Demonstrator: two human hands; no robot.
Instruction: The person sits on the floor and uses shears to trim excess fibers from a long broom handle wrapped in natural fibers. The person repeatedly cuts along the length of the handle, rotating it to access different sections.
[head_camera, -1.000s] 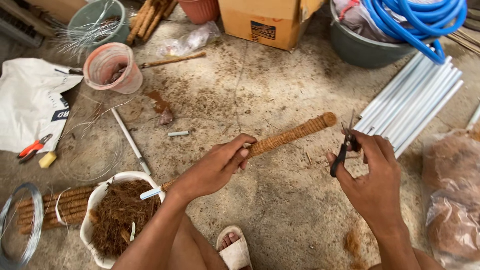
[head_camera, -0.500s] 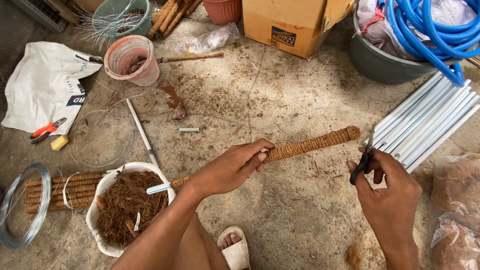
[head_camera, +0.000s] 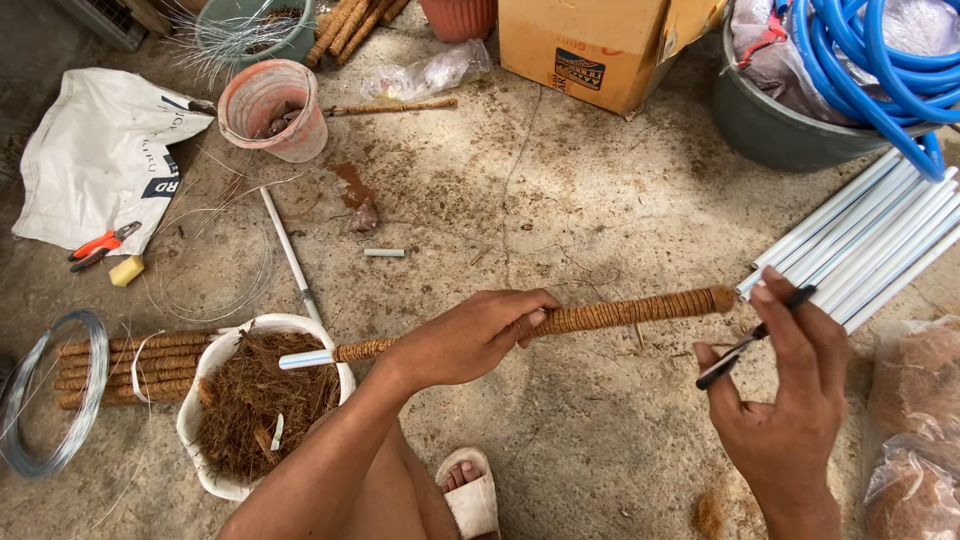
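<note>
Left hand (head_camera: 470, 340) still gripping coir-wrapped pole (head_camera: 620, 314), right hand (head_camera: 785, 400) with pliers (head_camera: 750, 340) lowered

The left hand (head_camera: 470, 340) covers the middle of the long coir-wrapped stick (head_camera: 630, 312). The right hand's (head_camera: 785, 400) grip hides most of the small black-handled pliers (head_camera: 745, 345); their jaws cannot be made out. The coil of blue hose (head_camera: 880, 60), bundle of white plastic tubes (head_camera: 860, 240) and roll of grey wire (head_camera: 50, 390) run past the frame edges.
</note>
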